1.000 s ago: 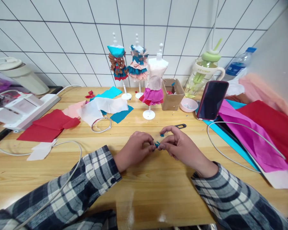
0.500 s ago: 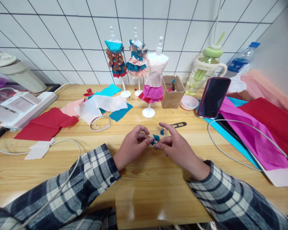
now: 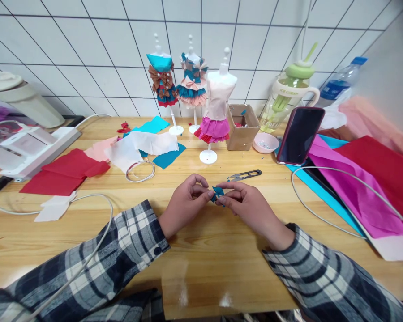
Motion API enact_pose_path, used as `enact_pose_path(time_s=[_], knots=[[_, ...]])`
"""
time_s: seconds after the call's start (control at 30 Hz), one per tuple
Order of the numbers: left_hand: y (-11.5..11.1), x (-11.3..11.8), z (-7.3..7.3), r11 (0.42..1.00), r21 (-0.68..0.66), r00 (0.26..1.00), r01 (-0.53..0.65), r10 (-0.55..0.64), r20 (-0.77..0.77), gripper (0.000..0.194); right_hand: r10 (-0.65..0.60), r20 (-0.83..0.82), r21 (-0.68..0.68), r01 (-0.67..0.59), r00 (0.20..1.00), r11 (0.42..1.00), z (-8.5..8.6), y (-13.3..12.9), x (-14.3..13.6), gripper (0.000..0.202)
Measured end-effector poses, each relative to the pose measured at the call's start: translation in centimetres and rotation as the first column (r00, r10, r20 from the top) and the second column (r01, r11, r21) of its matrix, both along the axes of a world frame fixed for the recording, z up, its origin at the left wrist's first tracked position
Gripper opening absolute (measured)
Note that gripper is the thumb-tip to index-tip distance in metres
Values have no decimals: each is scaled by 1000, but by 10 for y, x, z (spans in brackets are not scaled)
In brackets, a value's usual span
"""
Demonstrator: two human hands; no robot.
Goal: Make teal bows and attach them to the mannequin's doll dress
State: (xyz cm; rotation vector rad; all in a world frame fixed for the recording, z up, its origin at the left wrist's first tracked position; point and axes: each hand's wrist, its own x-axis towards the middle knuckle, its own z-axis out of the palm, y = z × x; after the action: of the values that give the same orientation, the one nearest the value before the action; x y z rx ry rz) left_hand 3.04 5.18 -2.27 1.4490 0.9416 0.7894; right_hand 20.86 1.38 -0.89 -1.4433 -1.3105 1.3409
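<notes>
A small piece of teal paper (image 3: 217,192) is pinched between my two hands above the wooden table. My left hand (image 3: 187,203) grips its left end between thumb and fingers. On the other side, my right hand (image 3: 250,205) has its fingers closed on the right part. Just beyond my right hand lie the black thread snips (image 3: 248,175). Farther back stands a small white mannequin (image 3: 218,103) in a pale top and a magenta ruffled skirt with red beneath. Two more dressed mannequins, one (image 3: 163,78) with brown bows and another (image 3: 192,85) with teal and peach ruffles, are behind it.
A cardboard box (image 3: 243,134), pink bowl (image 3: 265,143), phone (image 3: 300,136) and green-lidded bottle (image 3: 289,96) stand at the back right. Coloured sheets (image 3: 356,188) lie right; red paper (image 3: 63,172), white paper (image 3: 154,142) and a power strip (image 3: 40,152) lie left. A cable crosses my left sleeve.
My right index finger has come down from its raised position onto the teal piece. The teal piece looks more spread between my fingers. My left hand has barely moved.
</notes>
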Motion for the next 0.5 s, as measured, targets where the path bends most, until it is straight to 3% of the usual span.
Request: enact_pose_path(time_s=[0.3,0.5], knots=[[-2,1,2,995,98,996,-3,12,-87,22,-28,-25,-72,27,999,997,-5,0,-2,27],[-1,1,2,996,83,995,-40,47,-87,23,50,-28,-29,-51,998,998,4,-1,2,51]])
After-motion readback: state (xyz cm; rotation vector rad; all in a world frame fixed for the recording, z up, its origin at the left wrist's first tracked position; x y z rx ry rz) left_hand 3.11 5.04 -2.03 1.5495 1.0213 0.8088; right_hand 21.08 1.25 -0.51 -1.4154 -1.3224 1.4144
